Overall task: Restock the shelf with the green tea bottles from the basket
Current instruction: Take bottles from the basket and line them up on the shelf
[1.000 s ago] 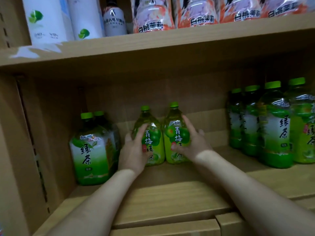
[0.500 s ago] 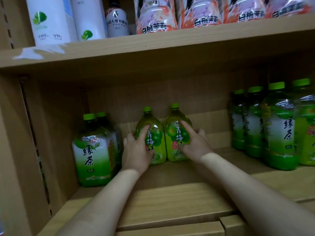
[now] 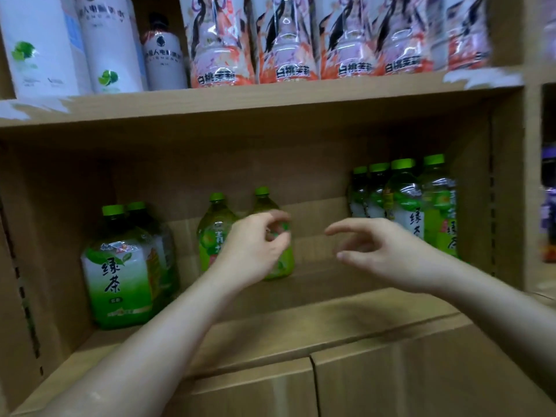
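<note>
Green caps mark the two small bottles (image 3: 213, 233) standing upright side by side at the back of the shelf (image 3: 301, 320), centre of the frame. A second ago both hands were wrapped round them, one bottle each; now both have come away.

The right hand (image 3: 382, 254) hangs in the air right of centre, well clear of any bottle. Its grip is slack, with the fingers apart and holding nothing. The left hand (image 3: 255, 251) has drawn back towards the camera and covers the lower part of the right-hand small bottle. Its fingers are loosely curled, and with the motion blur I cannot tell whether that grip still touches the bottle or has let go.

Both small bottles stay where they were set, between the large bottles (image 3: 120, 275) at lower left and the row (image 3: 403, 206) at right. That suggests this pair is now placed.

Bare shelf board shows in front of and beside them, so there looks to be room for more. The basket is out of view. Likely the hands go back to it next.
</note>
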Available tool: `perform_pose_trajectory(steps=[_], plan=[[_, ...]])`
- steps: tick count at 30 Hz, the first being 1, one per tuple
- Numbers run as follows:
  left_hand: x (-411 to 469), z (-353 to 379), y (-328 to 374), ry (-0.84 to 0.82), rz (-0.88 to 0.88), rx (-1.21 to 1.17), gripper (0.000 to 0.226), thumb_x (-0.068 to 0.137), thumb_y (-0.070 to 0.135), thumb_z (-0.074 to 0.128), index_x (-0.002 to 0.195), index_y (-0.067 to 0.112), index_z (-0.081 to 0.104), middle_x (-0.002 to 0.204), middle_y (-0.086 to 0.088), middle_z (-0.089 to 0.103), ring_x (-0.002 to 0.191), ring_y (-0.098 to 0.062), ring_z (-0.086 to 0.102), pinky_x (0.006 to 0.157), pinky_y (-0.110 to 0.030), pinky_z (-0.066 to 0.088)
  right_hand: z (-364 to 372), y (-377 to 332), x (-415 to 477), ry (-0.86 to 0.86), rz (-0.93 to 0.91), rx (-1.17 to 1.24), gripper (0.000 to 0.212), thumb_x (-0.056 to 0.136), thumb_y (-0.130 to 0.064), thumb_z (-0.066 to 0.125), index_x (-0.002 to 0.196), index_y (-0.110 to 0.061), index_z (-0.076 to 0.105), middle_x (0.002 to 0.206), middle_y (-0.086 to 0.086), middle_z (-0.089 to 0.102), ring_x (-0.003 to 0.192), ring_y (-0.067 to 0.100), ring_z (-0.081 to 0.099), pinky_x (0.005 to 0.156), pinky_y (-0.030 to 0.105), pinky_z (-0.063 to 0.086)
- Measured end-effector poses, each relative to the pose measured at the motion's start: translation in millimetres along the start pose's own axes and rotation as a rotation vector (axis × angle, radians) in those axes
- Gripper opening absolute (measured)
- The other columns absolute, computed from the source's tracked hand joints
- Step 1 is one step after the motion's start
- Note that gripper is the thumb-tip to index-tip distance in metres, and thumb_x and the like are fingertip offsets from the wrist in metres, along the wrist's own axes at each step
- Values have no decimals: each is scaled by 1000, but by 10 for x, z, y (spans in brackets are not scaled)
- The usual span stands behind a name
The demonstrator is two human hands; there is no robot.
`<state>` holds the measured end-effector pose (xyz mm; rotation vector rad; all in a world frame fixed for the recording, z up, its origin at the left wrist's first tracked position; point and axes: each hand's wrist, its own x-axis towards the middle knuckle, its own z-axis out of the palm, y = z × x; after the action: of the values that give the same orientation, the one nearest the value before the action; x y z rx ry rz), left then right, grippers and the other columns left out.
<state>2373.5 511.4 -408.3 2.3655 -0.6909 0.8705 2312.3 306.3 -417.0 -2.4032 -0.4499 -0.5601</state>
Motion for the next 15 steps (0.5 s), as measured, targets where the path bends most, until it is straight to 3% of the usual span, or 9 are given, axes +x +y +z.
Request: perform_pose_trajectory(steps=[2, 5, 10, 13, 15], plan=[[-88, 158, 433, -22, 103, -123, 17, 86, 20, 63, 99, 24, 73, 79, 14, 67, 68, 0, 59, 66, -13, 43, -281, 39, -306, -36, 2, -37, 35, 90, -28, 64, 123, -35, 60, 100, -11, 69, 95, 2, 63, 90, 28, 52], [-304, 479, 1060, -92, 201, -298, 14, 86, 19, 63, 91, 25, 75, 66, 16, 65, 60, 0, 58, 62, -20, 46, -698, 159, -828, -79, 30, -73, 28, 90, -28, 64, 118, -32, 64, 92, -10, 71, 87, 1, 66, 84, 28, 55], [-804, 1134, 2141, -258, 263, -637, 21, 76, 18, 57, 80, 30, 74, 66, 3, 69, 62, -17, 64, 58, -31, 53, -1405, 567, -1907, -39, 175, -95, 12, 89, -21, 66, 99, -22, 71, 83, 6, 75, 78, 20, 71, 79, 46, 56], [-1209, 1658, 2955, -447, 330, -821, 26, 72, 20, 52, 79, 35, 72, 71, 11, 71, 68, -12, 66, 62, -30, 53, -1853, 920, -2891, 24, 395, -74, 13, 90, -14, 65, 101, -14, 71, 85, 13, 75, 74, 23, 72, 76, 42, 57], [-1413, 1860, 3393, -520, 352, -925, 27, 73, 21, 53, 84, 39, 70, 75, 13, 72, 71, -11, 67, 65, -28, 53, -2080, 1082, -3461, 93, 504, -27, 13, 90, -11, 64, 101, -9, 71, 80, 15, 74, 64, 17, 68, 67, 34, 56]])
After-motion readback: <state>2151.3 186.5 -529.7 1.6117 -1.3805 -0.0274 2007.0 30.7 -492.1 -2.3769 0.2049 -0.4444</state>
